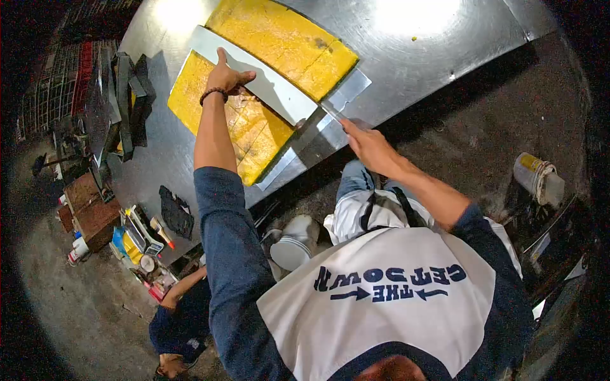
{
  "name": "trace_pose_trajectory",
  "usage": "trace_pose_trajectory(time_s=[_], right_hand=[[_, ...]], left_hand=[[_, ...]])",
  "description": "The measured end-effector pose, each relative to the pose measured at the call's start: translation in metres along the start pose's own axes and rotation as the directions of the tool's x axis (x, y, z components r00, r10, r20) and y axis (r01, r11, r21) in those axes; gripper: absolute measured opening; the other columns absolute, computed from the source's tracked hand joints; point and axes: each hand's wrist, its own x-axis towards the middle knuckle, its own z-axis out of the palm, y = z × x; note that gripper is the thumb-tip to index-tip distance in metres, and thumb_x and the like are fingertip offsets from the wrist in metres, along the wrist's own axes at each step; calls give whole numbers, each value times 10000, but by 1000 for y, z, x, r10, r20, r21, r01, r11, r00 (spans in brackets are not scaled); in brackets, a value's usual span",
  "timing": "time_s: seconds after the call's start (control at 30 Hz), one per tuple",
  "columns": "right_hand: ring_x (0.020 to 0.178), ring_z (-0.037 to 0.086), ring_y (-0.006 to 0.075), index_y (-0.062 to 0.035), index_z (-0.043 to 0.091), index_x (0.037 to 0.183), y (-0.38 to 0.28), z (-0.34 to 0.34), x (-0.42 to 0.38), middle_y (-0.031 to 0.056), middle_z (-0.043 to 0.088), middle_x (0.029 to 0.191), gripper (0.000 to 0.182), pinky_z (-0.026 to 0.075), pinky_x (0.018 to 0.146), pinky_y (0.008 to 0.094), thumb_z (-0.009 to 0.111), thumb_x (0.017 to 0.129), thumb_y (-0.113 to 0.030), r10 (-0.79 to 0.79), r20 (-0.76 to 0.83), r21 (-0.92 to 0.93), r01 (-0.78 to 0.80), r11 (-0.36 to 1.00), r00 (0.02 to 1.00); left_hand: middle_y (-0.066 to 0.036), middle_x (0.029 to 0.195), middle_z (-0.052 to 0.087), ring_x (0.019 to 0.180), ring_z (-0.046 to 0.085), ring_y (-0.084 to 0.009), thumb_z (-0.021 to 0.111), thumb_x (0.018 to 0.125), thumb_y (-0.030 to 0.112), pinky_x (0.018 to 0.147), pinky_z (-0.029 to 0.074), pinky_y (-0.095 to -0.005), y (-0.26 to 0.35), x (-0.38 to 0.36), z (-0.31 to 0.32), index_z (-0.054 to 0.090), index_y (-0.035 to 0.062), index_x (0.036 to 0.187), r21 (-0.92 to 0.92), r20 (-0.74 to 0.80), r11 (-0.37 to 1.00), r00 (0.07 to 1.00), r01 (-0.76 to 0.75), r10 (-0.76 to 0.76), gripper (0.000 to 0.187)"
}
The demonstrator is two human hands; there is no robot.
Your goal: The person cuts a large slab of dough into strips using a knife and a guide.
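Two yellow slabs lie on a metal table, the far slab [286, 41] and the near slab [254, 130], both scored with lines and glossy on top. Between them, a long pale flat board [273, 86] rests along the far slab's edge. My left hand [227, 77], fingers apart, lies over the board's near edge and the near slab. In my right hand [372, 149] is a knife [332, 111], its blade pointing at the corner where the board meets the far slab. Thin sheets [346, 89] stick out under the slabs.
Dark metal bars [124, 105] stand at the table's left. Below them are a black cloth-like piece [176, 211] and a box of bottles and tools [140, 241]. White buckets stand under the table [295, 244] and at right [539, 174]. Another person [181, 317] is at lower left.
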Motion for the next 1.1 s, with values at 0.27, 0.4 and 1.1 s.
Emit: trace_pose_trajectory(time_s=[0.27, 0.4, 1.1], right_hand=[[918, 671, 410, -64, 481, 1430, 29, -49, -150, 261, 663, 1019, 452, 523, 789, 456, 545, 989, -138, 107, 45, 28, -108, 994, 993], [934, 688, 380, -38, 547, 1349, -4, -77, -129, 239, 686, 1027, 410, 530, 823, 429, 599, 975, -198, 146, -38, 100, -142, 985, 988], [559, 623, 134, -31, 512, 994, -39, -23, 111, 82, 652, 746, 244, 504, 444, 295, 687, 953, -196, 345, -53, 488, -277, 828, 937]], left_hand=[[-159, 924, 706, 565, 605, -168, 921, 710, 207, 453, 483, -311, -5, 2, 3, -6, 88, 1602, 20, -49, 999, 998, -46, 47, 1291], [-302, 1200, 653, 1039, 681, -361, 948, 608, 409, 870, 556, -403, -17, 14, -2, 99, 51, 1594, 206, -80, 977, 993, -63, 81, 1350], [-450, 1409, 366, 1118, 611, -497, 697, 802, 538, 919, 525, -523, 50, 20, 14, 78, 148, 1610, -80, -234, 995, 969, 57, -74, 1090]])
